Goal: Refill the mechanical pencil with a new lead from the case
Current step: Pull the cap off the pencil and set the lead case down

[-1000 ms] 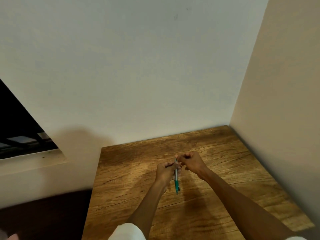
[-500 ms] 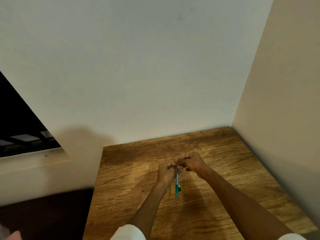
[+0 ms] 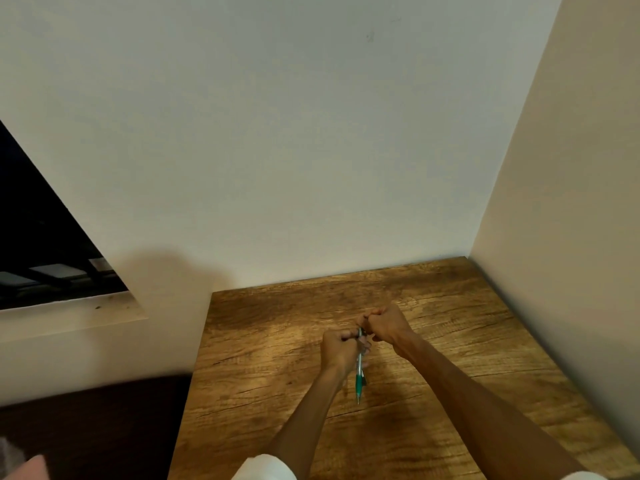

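Head view. Your left hand grips the mechanical pencil upright above the desk, tip down, so its top end faces your right hand, whose fingers are pinched closed at that end, probably feeding a lead. The lead and case cannot be made out.

From where I stand, nothing here can be read. The mechanical pencil carries no print clear enough to make out. The tabletop and the wall show no writing, label or sign.
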Tool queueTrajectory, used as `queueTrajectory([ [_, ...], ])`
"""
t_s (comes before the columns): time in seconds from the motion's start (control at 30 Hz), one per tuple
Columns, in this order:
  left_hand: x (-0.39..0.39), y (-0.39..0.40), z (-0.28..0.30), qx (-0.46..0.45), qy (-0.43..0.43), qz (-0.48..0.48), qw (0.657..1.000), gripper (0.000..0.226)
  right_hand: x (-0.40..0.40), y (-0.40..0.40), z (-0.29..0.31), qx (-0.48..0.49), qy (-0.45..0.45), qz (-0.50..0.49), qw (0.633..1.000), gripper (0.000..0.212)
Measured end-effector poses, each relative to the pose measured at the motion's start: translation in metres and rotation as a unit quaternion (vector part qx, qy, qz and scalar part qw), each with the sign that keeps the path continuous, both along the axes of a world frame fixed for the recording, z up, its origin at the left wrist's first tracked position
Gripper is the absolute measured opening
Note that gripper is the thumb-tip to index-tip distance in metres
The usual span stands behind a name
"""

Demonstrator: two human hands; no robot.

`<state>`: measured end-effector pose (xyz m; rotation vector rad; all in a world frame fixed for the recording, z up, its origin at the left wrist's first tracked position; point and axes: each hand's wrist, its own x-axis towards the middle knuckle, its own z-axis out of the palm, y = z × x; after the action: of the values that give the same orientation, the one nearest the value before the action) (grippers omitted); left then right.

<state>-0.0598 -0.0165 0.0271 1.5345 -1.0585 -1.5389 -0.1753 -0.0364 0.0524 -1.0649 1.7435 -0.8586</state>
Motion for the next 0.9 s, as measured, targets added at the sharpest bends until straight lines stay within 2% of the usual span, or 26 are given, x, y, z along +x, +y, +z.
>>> queueTrajectory([
  [0.1,0.000,0.001,-0.001,0.001,0.013,0.005,1.000,0.015,0.002,-0.003,0.000,-0.003,-0.016,-0.018,1.000,0.015],
  [0.23,0.007,0.000,-0.002,-0.017,0.008,0.013,1.000,0.021,-0.007,-0.003,-0.005,-0.013,-0.031,-0.036,0.999,0.009],
  [0.33,0.012,-0.002,-0.005,-0.022,0.009,0.031,0.999,0.022,-0.018,0.003,-0.016,-0.006,0.056,-0.020,0.998,0.013],
  [0.4,0.014,-0.003,-0.006,-0.025,0.009,0.041,0.999,0.020,-0.025,0.008,-0.027,0.000,0.146,0.003,0.989,0.010],
  [0.5,0.018,-0.005,-0.010,-0.018,0.022,0.058,0.998,0.017,-0.032,0.017,-0.041,0.024,0.226,0.023,0.974,0.009],
  [0.7,0.027,-0.006,-0.018,0.008,0.032,0.083,0.996,0.011,-0.039,0.033,-0.058,0.052,0.290,0.039,0.955,0.004],
  [0.9,0.028,-0.007,-0.017,0.028,0.054,0.089,0.994,0.007,-0.037,0.034,-0.060,0.055,0.308,0.040,0.949,0.006],
])
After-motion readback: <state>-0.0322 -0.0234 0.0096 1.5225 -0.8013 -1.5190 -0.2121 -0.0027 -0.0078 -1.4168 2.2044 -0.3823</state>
